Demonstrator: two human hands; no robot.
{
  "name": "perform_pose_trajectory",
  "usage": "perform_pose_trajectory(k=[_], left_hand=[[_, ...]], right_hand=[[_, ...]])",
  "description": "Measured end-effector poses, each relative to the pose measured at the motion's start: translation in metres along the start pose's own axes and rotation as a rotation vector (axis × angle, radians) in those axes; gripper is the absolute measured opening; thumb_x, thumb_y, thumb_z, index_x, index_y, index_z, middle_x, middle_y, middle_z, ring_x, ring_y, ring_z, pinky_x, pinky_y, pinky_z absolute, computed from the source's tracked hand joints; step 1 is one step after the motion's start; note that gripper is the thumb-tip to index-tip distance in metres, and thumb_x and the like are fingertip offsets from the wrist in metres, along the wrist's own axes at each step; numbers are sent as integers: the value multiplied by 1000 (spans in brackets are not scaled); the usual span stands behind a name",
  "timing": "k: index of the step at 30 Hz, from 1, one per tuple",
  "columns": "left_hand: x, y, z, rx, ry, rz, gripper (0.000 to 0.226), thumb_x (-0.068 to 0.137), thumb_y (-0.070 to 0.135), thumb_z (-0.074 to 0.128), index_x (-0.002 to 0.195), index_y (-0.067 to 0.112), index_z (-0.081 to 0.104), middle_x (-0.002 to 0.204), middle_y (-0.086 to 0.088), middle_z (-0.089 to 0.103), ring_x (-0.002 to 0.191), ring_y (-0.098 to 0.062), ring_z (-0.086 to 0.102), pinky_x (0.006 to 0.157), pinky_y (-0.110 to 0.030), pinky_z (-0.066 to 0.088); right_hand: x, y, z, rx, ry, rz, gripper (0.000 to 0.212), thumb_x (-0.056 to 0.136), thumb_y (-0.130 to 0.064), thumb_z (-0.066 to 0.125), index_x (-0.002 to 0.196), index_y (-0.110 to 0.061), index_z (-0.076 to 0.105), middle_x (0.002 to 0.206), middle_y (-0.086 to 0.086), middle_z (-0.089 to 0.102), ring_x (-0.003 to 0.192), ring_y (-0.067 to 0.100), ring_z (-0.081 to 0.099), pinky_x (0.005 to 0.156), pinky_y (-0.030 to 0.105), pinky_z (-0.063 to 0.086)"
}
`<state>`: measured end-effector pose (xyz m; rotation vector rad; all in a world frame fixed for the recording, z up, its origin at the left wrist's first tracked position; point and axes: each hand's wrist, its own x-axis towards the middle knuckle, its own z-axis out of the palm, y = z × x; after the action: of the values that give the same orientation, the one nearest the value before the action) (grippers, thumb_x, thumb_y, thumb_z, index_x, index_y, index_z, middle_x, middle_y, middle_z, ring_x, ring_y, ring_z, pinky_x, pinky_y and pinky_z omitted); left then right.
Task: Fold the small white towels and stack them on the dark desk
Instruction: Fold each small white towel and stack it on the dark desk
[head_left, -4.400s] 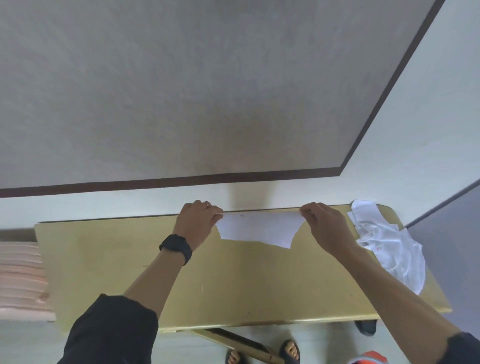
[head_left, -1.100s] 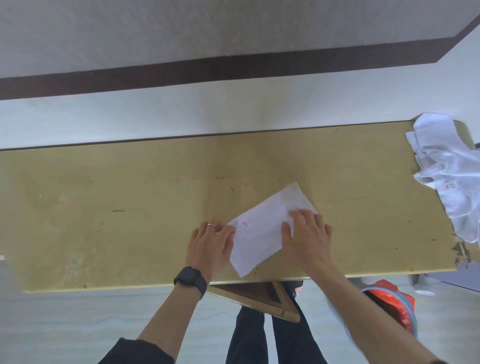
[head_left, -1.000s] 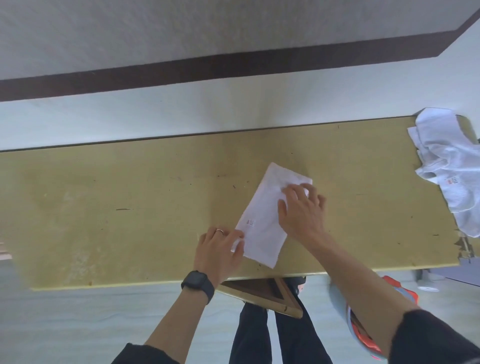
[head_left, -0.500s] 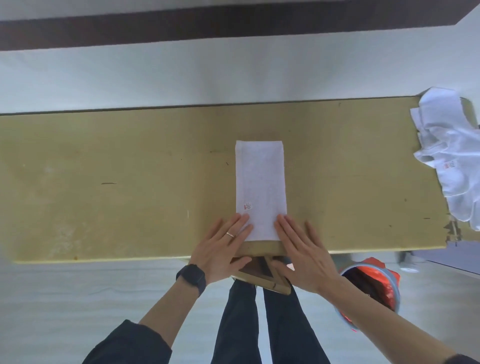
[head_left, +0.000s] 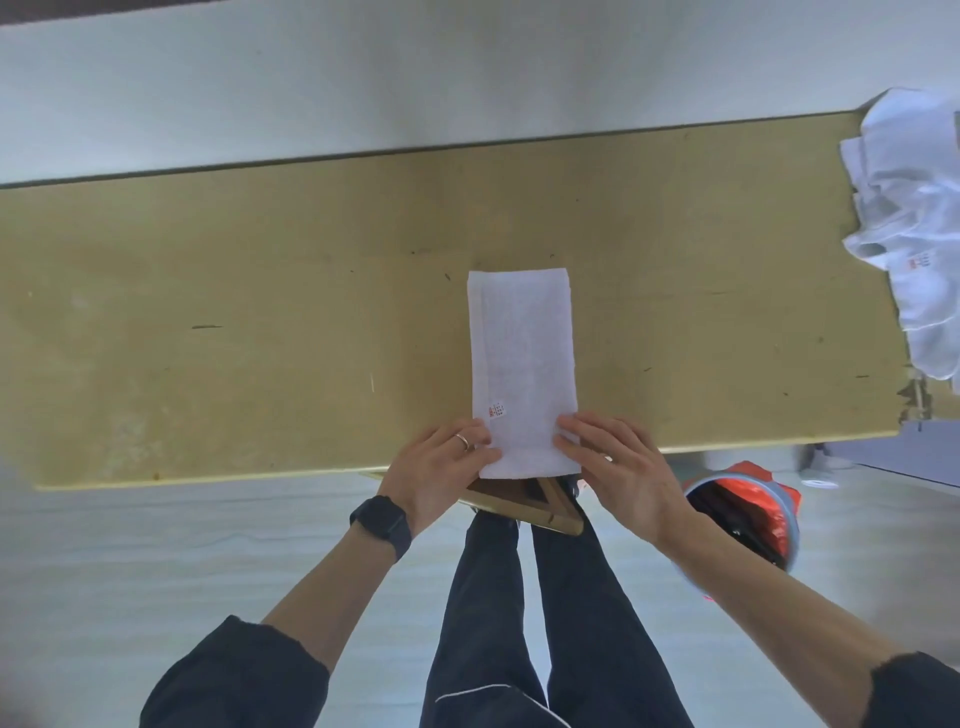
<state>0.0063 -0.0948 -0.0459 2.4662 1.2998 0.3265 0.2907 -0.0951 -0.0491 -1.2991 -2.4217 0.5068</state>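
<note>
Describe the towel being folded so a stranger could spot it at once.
Find the long yellowish table against the pale wall. At the middle of its near edge lies a flat white towel. Unlike the crumpled white pile at the table's right end, it is a neat narrow strip with a small red tag.

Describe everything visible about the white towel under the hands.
The white towel is soft-looking cloth folded into a long narrow rectangle, flat on the yellowish table, pointing away from the person. A small red-printed tag sits near its left edge. The left hand and right hand hold its near corners.
</note>
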Motion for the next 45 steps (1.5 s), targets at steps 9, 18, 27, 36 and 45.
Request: perform_pose_trajectory(k=[9,18,27,36,45], left_hand=[[56,8,-61,-575,-88,-673,15,83,28,79,98,29,77,111,25,65,104,8,54,92,-3,36],[134,-26,-55,-990,82,-1095,14,89,40,69,93,27,72,92,0,73,91,-25,69,81,-45,57],[155,-30,-38,-790,152,-1181,31,97,52,51,104,24,62,91,9,67,84,-11,63,69,-29,52],[165,-32,-35,-720,151,-1192,34,97,55,47,95,23,58,82,5,66,71,-15,62,56,-26,44],[139,-30,-38,-126,213,-788,44,96,46,50,133,21,46,128,-3,56,106,-26,58,75,-40,53]], right_hand=[[51,-12,-48,399,-96,494,24,89,-13,71,108,-26,75,109,-29,66,107,-6,57,94,23,48],[149,2,-41,623,36,969,20,100,-41,49,92,-26,58,86,-10,65,75,4,58,53,12,40],[174,13,-15,367,9,1073,30,102,-51,33,102,-28,52,81,-12,63,76,17,61,66,40,53],[179,12,-11,204,-31,1060,23,101,-48,36,98,-27,46,79,-8,62,72,22,61,65,40,52],[161,9,-30,-3,128,1023,32,98,-43,44,118,-22,55,112,-7,58,101,19,52,78,37,44]])
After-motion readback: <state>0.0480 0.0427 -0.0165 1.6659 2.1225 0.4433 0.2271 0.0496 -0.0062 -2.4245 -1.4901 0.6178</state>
